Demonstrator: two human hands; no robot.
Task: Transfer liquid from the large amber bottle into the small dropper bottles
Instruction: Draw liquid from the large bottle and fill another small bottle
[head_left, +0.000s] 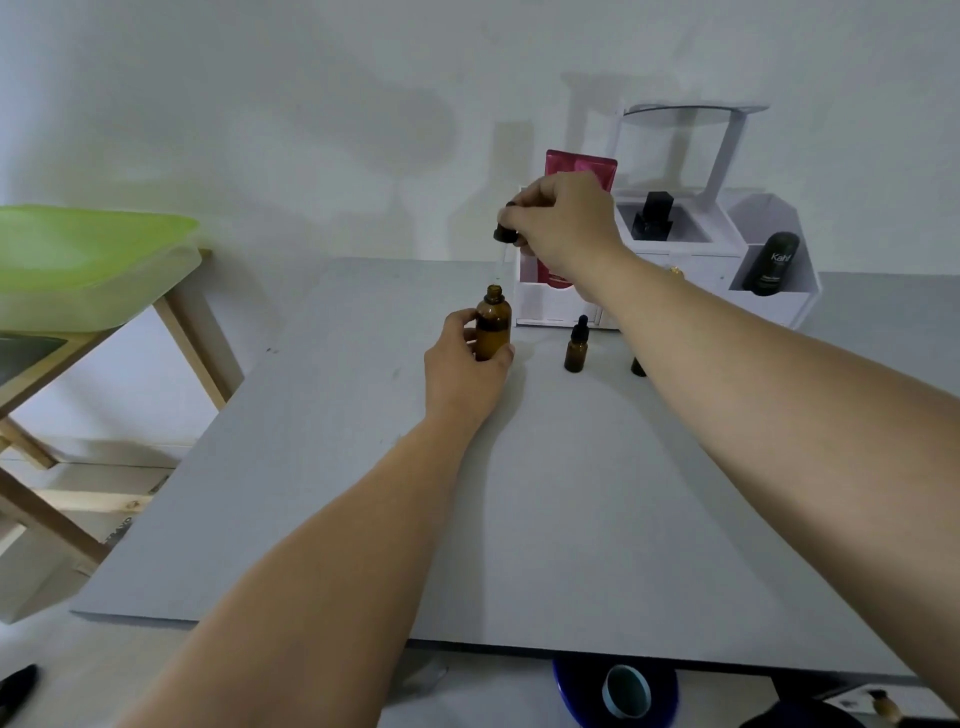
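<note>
On the grey table (519, 493) the large amber bottle (493, 332) stands upright and uncapped. The left grip (465, 366) is wrapped round its lower body, and its open mouth sits almost straight below the right grip (561, 223). The capped small dropper bottle (575, 345) stands below that right grip and slightly to its right, well apart from the left grip, so the right is likely the nearer one to serve it. The right grip pinches the black dropper (505, 233), whose long axis points straight down, just above the large bottle's mouth.
</note>
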